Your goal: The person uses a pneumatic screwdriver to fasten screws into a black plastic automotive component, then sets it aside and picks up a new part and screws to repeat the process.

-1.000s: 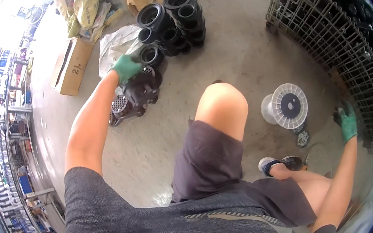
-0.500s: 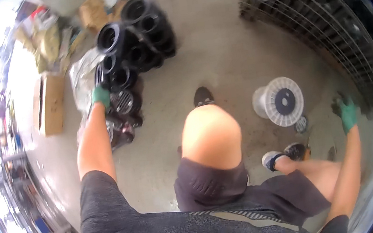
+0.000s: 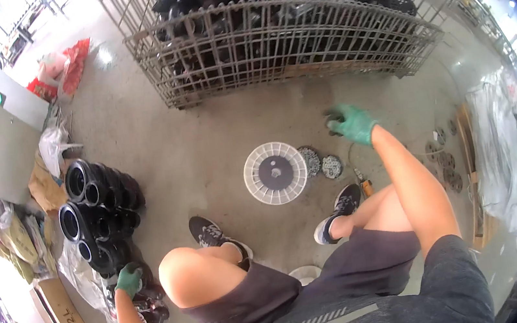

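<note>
My left hand (image 3: pixel 129 280), in a green glove, is at the near end of a cluster of black plastic pipe fittings (image 3: pixel 98 190); its fingers are partly hidden against the dark parts. My right hand (image 3: pixel 355 125), gloved in green too, hovers over the floor between the wire cage and my right foot. Its fingers point left and stretch out, with dark, blurred tips. Whether a small dark thing sits there is unclear. Left of it stands a white plastic spool (image 3: pixel 249 177) with a grey centre. Two round grey slotted discs (image 3: pixel 332 167) lie beside the spool.
A wire cage (image 3: pixel 298 65) full of black plastic parts stands ahead. Near my right foot lies a yellow-bodied tool (image 3: pixel 367 187) with a cable. Several round discs (image 3: pixel 446 161) and grey plastic sheeting (image 3: pixel 502 155) lie right. A cardboard box (image 3: pixel 64 314) and bags (image 3: pixel 12 236) are left.
The view has swung right, bringing the cage straight ahead and the spool to the middle. My left hand stays at the black fittings. My right hand remains out over the floor, right of the spool.
</note>
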`<state>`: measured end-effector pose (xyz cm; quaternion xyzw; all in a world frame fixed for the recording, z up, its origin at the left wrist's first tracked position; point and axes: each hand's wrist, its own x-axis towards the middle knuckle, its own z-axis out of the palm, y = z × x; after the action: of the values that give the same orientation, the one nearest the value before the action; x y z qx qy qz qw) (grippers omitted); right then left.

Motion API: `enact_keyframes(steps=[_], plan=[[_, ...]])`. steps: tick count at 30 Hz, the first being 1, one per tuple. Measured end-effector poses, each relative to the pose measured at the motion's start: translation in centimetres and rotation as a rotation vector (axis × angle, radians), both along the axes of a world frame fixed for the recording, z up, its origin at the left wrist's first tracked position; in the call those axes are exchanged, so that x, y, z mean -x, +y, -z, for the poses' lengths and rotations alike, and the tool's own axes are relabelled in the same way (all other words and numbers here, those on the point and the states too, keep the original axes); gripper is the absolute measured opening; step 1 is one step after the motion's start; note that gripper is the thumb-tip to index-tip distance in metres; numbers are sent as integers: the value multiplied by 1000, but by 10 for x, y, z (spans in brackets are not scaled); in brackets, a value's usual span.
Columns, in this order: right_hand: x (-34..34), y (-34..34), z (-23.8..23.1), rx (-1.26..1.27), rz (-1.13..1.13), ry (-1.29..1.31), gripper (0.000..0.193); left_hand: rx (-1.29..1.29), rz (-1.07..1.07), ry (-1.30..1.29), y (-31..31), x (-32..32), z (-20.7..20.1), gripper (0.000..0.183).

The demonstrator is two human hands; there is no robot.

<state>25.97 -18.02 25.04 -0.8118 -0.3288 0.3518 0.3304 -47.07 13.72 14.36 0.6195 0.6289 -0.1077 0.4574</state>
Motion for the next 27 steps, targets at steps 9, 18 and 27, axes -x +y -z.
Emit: enact_keyframes(steps=[9,18,27], plan=[[14,23,-20,-140,-216,-206,42,-740,492,-504,-55,-272,-252,41],[29,42,-45,-223,-166,-189,38,-382,1570,-573,-197,-466,-235,42],[13,80,-27,-465,1,-71,38,-441,1391,-327,-143,-482,-175,44]])
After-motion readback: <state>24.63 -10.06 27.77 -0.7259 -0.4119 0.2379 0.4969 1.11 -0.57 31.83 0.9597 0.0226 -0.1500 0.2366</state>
